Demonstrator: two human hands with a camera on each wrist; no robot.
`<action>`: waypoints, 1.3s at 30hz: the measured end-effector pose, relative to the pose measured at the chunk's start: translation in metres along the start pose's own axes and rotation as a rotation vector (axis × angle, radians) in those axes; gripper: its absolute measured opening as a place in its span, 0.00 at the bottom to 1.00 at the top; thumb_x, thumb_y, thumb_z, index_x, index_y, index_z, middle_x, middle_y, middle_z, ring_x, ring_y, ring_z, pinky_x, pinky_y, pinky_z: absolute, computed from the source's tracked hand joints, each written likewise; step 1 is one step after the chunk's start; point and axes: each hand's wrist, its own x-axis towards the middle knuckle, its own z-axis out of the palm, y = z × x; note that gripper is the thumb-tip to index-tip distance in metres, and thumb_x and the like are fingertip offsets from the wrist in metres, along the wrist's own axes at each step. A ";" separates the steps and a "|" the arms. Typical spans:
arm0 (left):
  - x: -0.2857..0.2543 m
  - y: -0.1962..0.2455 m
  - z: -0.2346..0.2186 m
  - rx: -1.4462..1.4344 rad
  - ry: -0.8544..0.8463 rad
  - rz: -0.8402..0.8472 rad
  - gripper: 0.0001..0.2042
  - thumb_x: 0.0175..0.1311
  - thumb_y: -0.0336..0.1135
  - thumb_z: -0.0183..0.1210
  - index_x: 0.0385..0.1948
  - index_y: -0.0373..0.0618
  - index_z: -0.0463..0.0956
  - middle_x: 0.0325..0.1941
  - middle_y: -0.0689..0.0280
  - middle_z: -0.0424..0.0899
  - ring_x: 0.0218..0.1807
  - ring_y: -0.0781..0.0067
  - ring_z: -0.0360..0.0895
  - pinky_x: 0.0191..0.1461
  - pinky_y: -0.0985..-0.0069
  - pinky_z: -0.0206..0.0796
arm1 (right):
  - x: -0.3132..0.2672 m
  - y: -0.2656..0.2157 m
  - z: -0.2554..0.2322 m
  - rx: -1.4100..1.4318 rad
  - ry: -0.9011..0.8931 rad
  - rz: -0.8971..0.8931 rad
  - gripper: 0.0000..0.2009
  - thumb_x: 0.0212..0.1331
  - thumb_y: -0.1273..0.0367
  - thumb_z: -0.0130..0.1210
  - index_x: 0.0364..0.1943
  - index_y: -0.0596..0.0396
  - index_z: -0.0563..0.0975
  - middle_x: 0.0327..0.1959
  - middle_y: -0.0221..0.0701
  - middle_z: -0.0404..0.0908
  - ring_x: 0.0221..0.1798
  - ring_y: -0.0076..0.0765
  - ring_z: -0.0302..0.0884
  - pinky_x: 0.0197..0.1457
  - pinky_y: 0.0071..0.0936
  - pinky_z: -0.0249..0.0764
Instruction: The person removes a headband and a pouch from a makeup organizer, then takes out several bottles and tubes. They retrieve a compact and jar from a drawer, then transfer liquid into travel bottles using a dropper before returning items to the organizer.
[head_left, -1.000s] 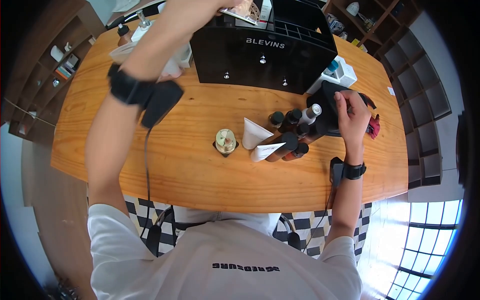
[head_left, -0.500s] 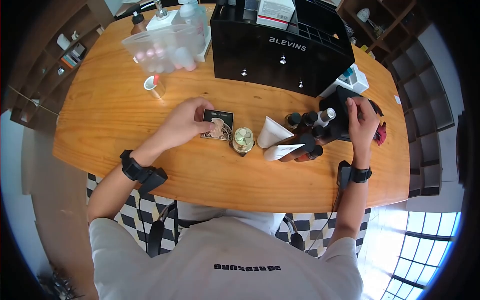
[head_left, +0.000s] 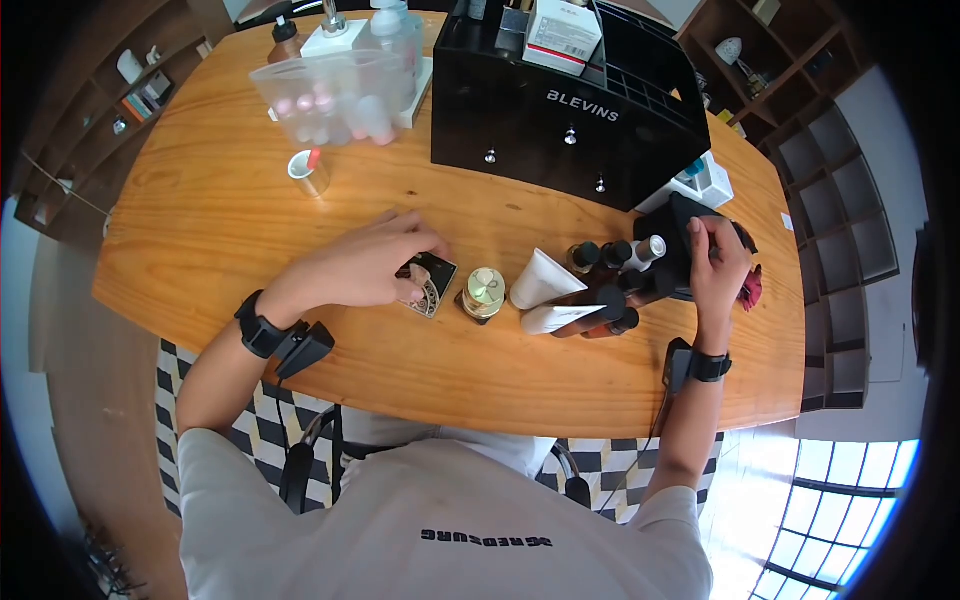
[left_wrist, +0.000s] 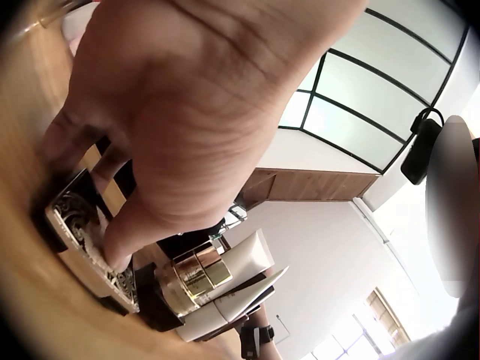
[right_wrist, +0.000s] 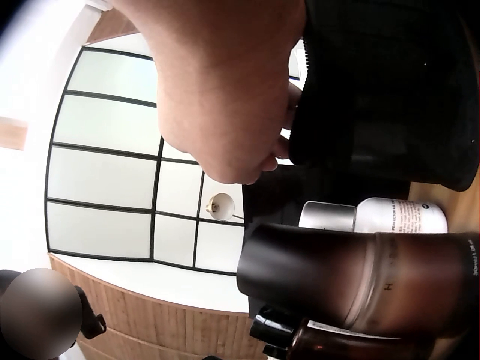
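Observation:
The left hand [head_left: 365, 262] pinches a flat black square case [head_left: 436, 285] with a silver pattern, low over the table and tilted. In the left wrist view the thumb of this hand [left_wrist: 180, 120] lies on the patterned face of the case [left_wrist: 94, 244]. A gold-capped jar [head_left: 484, 293] stands just right of it, beside two white tubes [head_left: 543, 281] and several dark-capped bottles [head_left: 612, 256]. The right hand [head_left: 720, 272] has its fingers curled at the rim of a black pouch [head_left: 662, 222]; in the right wrist view the pouch [right_wrist: 390, 90] partly hides the fingertips of that hand [right_wrist: 225, 97].
A black drawer organizer [head_left: 500, 120] with a white box [head_left: 562, 38] on top stands at the back. Left of it are a clear container [head_left: 335, 100] of pink-tipped items and pump bottles [head_left: 335, 35]. A small cup [head_left: 308, 174] stands at the left, a white holder [head_left: 712, 182] at the right.
The left hand came down from the organizer to the table with the case. Since half a second ago, the case has turned and moved slightly left. The right hand has stayed at the pouch.

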 end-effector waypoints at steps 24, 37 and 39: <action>0.054 -0.057 0.035 -0.522 0.350 0.043 0.12 0.72 0.40 0.62 0.34 0.39 0.82 0.20 0.63 0.77 0.23 0.73 0.71 0.30 0.72 0.63 | 0.242 -0.133 0.086 -0.349 -0.504 -0.683 0.25 0.58 0.63 0.67 0.60 0.51 0.75 0.58 0.43 0.77 0.64 0.56 0.71 0.69 0.46 0.69; 0.053 -0.053 0.034 -0.393 0.376 0.088 0.10 0.71 0.36 0.64 0.35 0.37 0.82 0.19 0.69 0.75 0.23 0.84 0.66 0.28 0.78 0.59 | 0.247 -0.138 0.104 -0.614 -0.718 -0.709 0.31 0.49 0.55 0.71 0.58 0.52 0.77 0.53 0.46 0.77 0.62 0.57 0.69 0.67 0.47 0.68; 0.053 -0.054 0.035 -0.400 0.373 0.090 0.10 0.70 0.36 0.64 0.34 0.38 0.83 0.19 0.70 0.75 0.23 0.85 0.66 0.28 0.79 0.59 | 0.246 -0.138 0.103 -0.608 -0.749 -0.689 0.31 0.48 0.55 0.71 0.57 0.52 0.77 0.53 0.46 0.76 0.62 0.59 0.68 0.68 0.48 0.67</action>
